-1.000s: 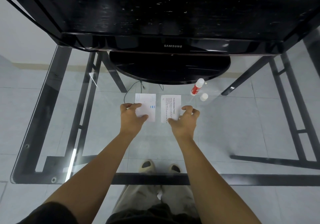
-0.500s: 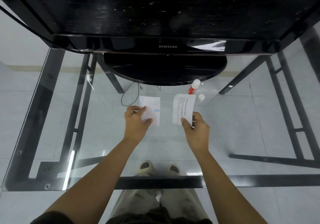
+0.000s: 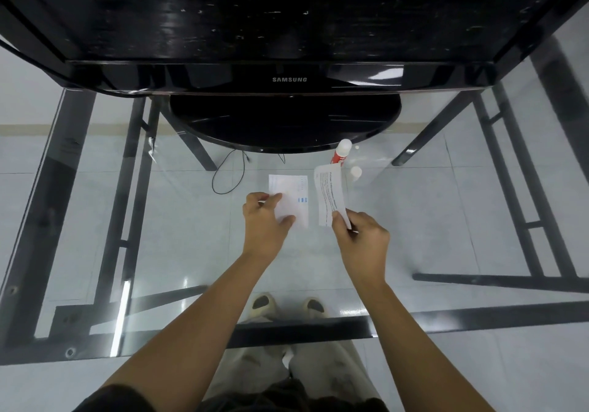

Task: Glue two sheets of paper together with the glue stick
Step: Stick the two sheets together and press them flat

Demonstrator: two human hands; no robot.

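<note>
Two small white sheets sit at the middle of the glass table (image 3: 430, 236). The left sheet (image 3: 298, 190), with blue marks, lies flat, and my left hand (image 3: 266, 220) pins its near left corner with thumb and fingertips. The right sheet (image 3: 328, 195), printed with black text, is lifted and tilted off the glass, pinched at its near edge by my right hand (image 3: 360, 236). Behind it the red and white glue stick (image 3: 341, 153) lies uncapped, its white cap (image 3: 356, 172) beside it.
A black Samsung monitor (image 3: 290, 79) fills the far side, its oval base (image 3: 283, 124) just behind the sheets. A thin black cable (image 3: 228, 175) loops left of the sheets. Black table frame bars run along both sides and the near edge.
My right hand has picked the printed sheet up off the glass and holds it tilted. My left hand stays on the other sheet. The view has shifted slightly.
</note>
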